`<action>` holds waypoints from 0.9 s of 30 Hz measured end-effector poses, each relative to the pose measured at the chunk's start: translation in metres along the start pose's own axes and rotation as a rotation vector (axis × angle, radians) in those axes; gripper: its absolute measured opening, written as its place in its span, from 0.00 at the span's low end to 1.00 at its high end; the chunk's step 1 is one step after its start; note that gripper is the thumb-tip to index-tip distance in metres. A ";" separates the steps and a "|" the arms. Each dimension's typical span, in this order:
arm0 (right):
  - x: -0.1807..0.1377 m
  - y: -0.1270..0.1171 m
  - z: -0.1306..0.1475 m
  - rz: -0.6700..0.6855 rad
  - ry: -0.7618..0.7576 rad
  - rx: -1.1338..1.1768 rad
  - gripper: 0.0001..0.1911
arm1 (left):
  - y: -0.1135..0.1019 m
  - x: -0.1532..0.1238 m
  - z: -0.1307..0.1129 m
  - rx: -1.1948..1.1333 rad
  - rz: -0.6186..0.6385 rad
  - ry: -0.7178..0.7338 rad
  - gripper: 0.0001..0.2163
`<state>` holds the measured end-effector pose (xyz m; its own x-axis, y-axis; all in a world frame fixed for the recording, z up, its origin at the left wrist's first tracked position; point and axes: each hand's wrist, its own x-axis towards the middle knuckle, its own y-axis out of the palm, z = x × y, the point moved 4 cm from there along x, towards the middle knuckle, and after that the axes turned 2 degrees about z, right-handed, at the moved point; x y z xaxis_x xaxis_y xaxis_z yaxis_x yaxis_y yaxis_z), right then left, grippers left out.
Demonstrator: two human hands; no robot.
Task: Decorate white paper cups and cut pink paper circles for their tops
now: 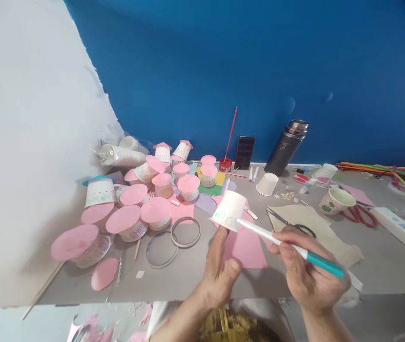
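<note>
My left hand holds a white paper cup tilted on its side above the grey table, fingers up inside or behind it. My right hand is closed on a white marker with a teal end. The marker's tip touches the cup's side near its rim, where faint teal marks show. A pink paper sheet lies on the table under the cup.
Many paper cups with pink paper discs crowd the left side. Two metal rings, black scissors, red scissors, a dark thermos, a phone, a plain cup, a painted cup and pipe cleaners surround the work spot.
</note>
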<state>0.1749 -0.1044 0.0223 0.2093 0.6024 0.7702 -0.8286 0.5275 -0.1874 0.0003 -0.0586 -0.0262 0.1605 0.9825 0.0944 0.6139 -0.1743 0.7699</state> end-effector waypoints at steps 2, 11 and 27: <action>0.001 0.000 0.002 0.006 0.001 -0.004 0.10 | 0.002 -0.002 -0.006 0.181 0.092 0.059 0.25; 0.002 0.002 0.006 0.097 -0.022 -0.003 0.08 | 0.004 0.000 -0.007 0.903 0.394 0.261 0.38; 0.006 -0.001 0.008 0.092 -0.034 0.006 0.07 | 0.014 0.002 -0.017 1.188 0.495 0.550 0.34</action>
<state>0.1724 -0.1065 0.0320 0.1146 0.6274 0.7702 -0.8467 0.4673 -0.2546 -0.0044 -0.0582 -0.0043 0.4004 0.6545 0.6413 0.9073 -0.1851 -0.3776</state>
